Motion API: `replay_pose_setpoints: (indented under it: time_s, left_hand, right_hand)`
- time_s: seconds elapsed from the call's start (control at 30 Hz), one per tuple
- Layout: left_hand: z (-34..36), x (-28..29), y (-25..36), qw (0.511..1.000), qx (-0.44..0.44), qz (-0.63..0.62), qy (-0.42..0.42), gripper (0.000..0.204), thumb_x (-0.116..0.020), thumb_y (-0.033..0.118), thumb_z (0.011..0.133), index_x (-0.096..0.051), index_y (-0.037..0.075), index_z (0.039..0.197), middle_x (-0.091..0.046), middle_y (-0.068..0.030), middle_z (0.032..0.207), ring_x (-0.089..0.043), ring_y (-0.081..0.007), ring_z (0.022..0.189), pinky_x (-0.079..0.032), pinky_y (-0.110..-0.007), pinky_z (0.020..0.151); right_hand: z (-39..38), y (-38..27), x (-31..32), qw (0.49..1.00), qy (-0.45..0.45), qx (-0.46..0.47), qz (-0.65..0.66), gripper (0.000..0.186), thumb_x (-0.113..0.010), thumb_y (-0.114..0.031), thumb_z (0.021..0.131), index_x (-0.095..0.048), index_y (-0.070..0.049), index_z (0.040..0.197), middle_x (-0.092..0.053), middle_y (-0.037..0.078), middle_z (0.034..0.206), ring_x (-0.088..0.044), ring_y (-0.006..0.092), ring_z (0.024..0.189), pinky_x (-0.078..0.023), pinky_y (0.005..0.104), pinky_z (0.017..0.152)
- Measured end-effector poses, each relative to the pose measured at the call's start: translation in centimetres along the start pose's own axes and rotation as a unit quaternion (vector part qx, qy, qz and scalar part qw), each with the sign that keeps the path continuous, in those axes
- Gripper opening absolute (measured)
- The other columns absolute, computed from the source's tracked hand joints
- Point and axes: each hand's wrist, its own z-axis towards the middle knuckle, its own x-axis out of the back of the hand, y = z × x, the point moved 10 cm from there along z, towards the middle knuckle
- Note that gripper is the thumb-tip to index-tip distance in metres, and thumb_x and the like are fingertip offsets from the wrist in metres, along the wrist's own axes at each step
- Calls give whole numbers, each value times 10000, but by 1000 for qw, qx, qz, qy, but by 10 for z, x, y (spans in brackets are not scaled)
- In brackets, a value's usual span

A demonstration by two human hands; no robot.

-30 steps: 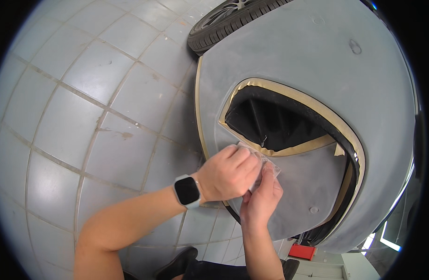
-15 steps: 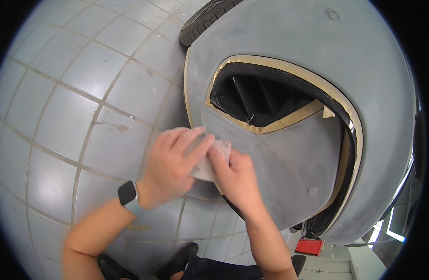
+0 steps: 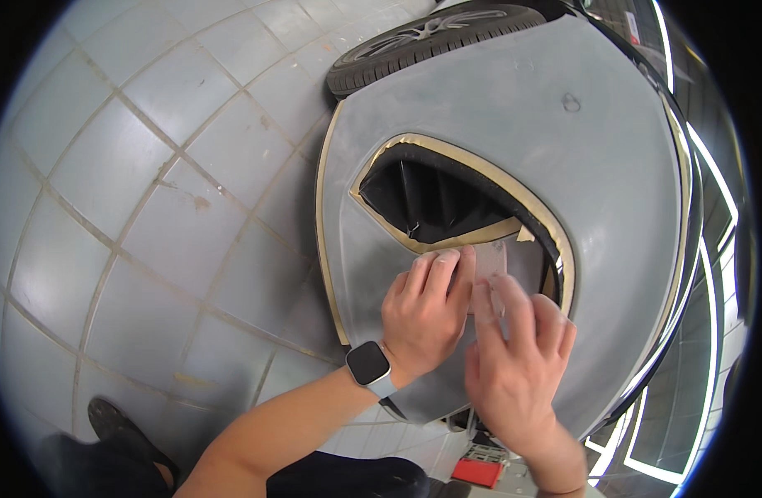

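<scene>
Left hand (image 3: 426, 309), thin pale sheet (image 3: 490, 261) and right hand (image 3: 522, 357) met over a grey car panel (image 3: 596, 166).
Floor tiles (image 3: 119, 158) spread at far left, with a dark shoe (image 3: 115, 422) below. A square-faced watch (image 3: 369, 363) sat on the left wrist; that hand's bent fingers lay along the sheet's left side, whether gripping or only pressing I couldn't tell. The sheet lay between the hands, just below the black opening (image 3: 447, 199) edged with tan tape (image 3: 566, 259). The right hand's blurred thumb and fingers overlapped the sheet's lower part, their hold unclear.
</scene>
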Motion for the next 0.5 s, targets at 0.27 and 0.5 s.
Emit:
replay_pose_setpoints:
  time_s: [0.27,0.5]
  left_hand:
    - [9,4,-4,996,59,-46,42,467,-768,76,710,-747,50,1176,-680,-36,1086,-654,-259,929,-562,-366,745]
    - [28,-3,11,986,42,-122,103,442,-759,47,696,-734,1,1136,-627,-52,933,-604,-257,834,-527,-369,692]
  right_hand:
    - [34,14,-33,971,-1,208,-123,329,-628,-195,802,-739,-29,1063,-645,75,1129,-565,208,1026,-402,331,801]
    - [41,21,-16,951,22,261,-167,230,-633,-160,742,-721,-54,926,-594,49,933,-561,218,1069,-381,341,830]
